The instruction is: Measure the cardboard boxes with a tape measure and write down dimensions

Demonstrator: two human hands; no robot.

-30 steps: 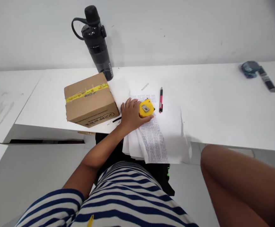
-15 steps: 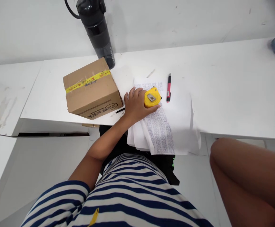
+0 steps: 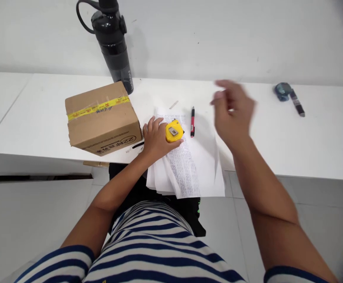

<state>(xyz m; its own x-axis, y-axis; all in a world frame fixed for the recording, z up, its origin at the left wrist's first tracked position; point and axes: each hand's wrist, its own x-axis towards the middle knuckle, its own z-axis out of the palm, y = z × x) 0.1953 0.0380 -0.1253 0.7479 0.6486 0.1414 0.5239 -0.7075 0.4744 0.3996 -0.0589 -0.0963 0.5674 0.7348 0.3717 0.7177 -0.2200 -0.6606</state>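
My left hand [image 3: 156,141] rests on the printed papers [image 3: 186,169], thumb and fingers around a yellow tape measure [image 3: 174,131]. My right hand [image 3: 235,112] is raised above the desk, right of the papers, slightly blurred. Its fingers are partly curled with a gap between thumb and forefinger, and no object shows in it. A red and black pen [image 3: 192,122] lies between the two hands, by the papers' upper right. Just left of my left hand is a cardboard box [image 3: 103,122] with yellow printed tape. A thin black item [image 3: 138,145] lies partly hidden between them.
A tall black bottle [image 3: 112,51] stands behind the box near the wall. Farther right on the white desk [image 3: 316,145] lie a dark teal roll-like object [image 3: 283,91] and a dark, pen-like item [image 3: 297,103]. The papers hang over the desk's front edge.
My right arm has swung in from the lower right, and its hand is now above the desk. The view has shifted right. My left hand still holds the tape measure.
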